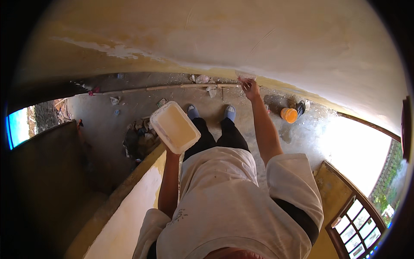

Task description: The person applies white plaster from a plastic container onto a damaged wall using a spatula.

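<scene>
My left hand [173,156] is closed on the underside and near edge of a white rectangular plastic tub [157,125]. A smooth cream-coloured layer lies inside it, and most of that hand is hidden beneath. My right arm reaches forward to the wall [267,47], whose surface is partly pale and partly yellowish. At its lower part my right hand [250,89] is pinched on a small, pale, flat scraper [246,76], which appears to lie against the wall. The scraper's exact outline blends into the wall.
A long pole [164,87] lies along the wall's foot among scraps. An orange bucket [289,115] stands at the right. A rubble heap [140,136] lies left of my feet, beside a low wall [125,194]. A bright doorway [349,146] opens at the right, near a paned window [358,226].
</scene>
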### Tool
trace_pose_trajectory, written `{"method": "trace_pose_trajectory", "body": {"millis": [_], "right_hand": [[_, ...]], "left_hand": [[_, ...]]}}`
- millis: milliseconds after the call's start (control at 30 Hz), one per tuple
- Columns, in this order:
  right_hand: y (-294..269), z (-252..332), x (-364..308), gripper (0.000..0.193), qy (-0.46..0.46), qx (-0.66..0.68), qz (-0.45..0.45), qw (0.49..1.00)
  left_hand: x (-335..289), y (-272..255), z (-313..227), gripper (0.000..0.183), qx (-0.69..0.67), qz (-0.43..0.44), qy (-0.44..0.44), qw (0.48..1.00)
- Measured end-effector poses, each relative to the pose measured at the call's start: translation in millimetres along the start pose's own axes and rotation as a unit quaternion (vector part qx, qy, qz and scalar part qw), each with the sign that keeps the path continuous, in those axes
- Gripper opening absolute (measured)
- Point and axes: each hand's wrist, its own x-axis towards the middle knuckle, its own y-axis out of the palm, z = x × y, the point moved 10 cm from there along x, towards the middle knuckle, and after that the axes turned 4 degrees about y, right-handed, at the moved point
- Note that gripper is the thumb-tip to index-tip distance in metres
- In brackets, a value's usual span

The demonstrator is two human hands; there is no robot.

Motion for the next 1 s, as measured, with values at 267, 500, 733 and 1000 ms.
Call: {"method": "trace_pose_trajectory", "body": {"millis": [267,500,733,1000], "right_hand": [[75.0,84.6,-74.2,0.005,-0.074,0.133,0.118,0.981],[17.5,64.0,-123.6,0.013,-0.059,0.047,0.097,0.992],[-42.7,7.8,-13.4,0.01,0.024,-0.002,0.009,1.0],[30.8,43.7,-31.6,0.01,-0.02,0.015,0.074,0.997]], "left_hand": [[8.7,47.6,42.1,0.064,-0.005,0.032,-0.003,0.999],[35.5,89.9,71.1,0.064,0.006,0.091,-0.014,0.996],[40.7,43.9,78.1,0.061,0.049,0.0,0.023,0.999],[1.5,24.0,64.8,0.061,0.108,-0.112,0.111,0.982]]}}
